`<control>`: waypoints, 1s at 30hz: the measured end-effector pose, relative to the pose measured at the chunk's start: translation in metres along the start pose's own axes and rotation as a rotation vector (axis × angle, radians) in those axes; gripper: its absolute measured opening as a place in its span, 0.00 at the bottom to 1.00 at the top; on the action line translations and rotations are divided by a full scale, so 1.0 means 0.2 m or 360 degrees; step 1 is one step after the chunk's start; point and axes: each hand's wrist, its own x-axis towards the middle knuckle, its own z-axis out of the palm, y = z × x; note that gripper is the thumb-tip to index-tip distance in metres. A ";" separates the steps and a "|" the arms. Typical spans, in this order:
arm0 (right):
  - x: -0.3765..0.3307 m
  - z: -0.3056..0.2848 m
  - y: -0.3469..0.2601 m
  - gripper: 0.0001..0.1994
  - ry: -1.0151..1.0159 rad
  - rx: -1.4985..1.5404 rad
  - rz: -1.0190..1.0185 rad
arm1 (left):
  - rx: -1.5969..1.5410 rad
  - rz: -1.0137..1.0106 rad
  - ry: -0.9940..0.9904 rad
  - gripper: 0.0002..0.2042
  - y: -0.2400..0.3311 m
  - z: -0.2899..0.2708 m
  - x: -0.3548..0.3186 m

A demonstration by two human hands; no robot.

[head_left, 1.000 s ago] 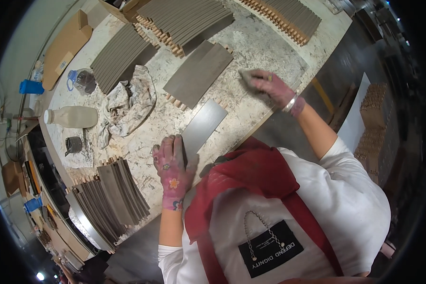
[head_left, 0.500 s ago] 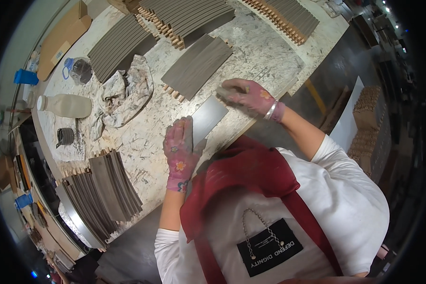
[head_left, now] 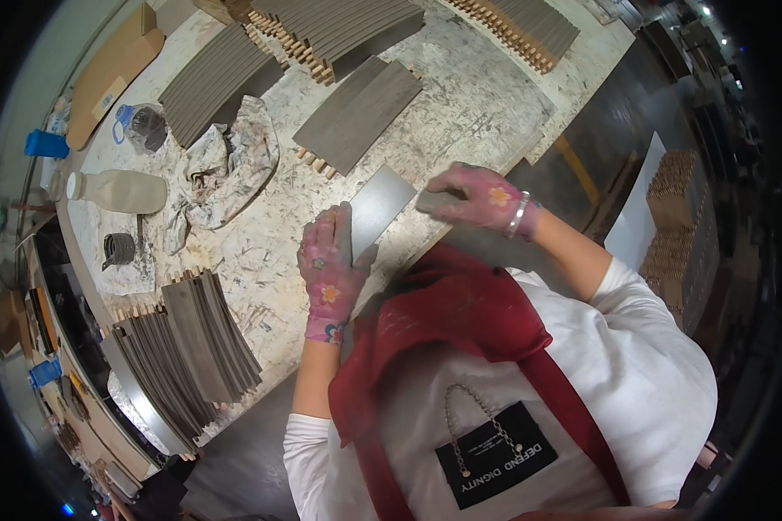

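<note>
Both my hands wear pink flowered gloves with grey-stained palms and fingers. My left hand (head_left: 328, 262) grips the near left end of a smooth light-grey flat panel (head_left: 382, 204), fingers along its left edge and thumb at the lower corner. My right hand (head_left: 478, 198) is just off the panel's right edge, fingers curled and pressed together. Something grey shows at its fingertips; I cannot tell whether it is a held pad or the glove's coating. Beyond the panel lies a wider stack of dark grey-brown slats (head_left: 356, 117) with wooden dowels at its ends.
On the stained worktable (head_left: 478, 113) lie a crumpled rag (head_left: 235, 165), a cloudy bottle (head_left: 126, 192), a clear jug (head_left: 143, 126) and a dark coil (head_left: 119, 250). Doweled slats (head_left: 204, 334) stand at near left, with further rows (head_left: 222, 82) at the back. A cardboard box (head_left: 117, 74) is far left.
My right hand has moved right and slightly nearer, off the panel's edge. My left hand stays on the panel.
</note>
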 end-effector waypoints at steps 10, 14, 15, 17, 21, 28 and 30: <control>0.02 0.20 -0.22 0.19 0.0479 -0.0282 -0.0966 | -0.0067 0.0322 -0.0276 0.25 -0.20 -0.13 0.08; 0.13 0.48 -0.35 0.15 0.0053 -0.0462 -0.1400 | -0.0049 0.0368 -0.0231 0.25 -0.23 -0.11 0.08; 0.16 0.53 -0.39 0.14 0.0037 -0.0563 -0.1552 | -0.0048 0.0359 -0.0217 0.23 -0.25 -0.09 0.07; 0.22 0.62 -0.39 0.13 0.0067 -0.0581 -0.1603 | -0.0051 0.0350 -0.0253 0.22 -0.26 -0.09 0.10; 0.23 0.61 -0.32 0.13 0.0206 -0.0630 -0.1632 | -0.0027 0.0323 -0.0321 0.22 -0.28 -0.09 0.08; 0.13 0.05 0.10 0.10 0.0463 -0.0818 -0.1186 | -0.0056 0.0355 -0.0302 0.22 -0.27 -0.07 0.10; 0.07 -0.10 0.21 0.13 0.0556 -0.0902 -0.0910 | -0.0031 0.0349 -0.0309 0.22 -0.27 -0.08 0.09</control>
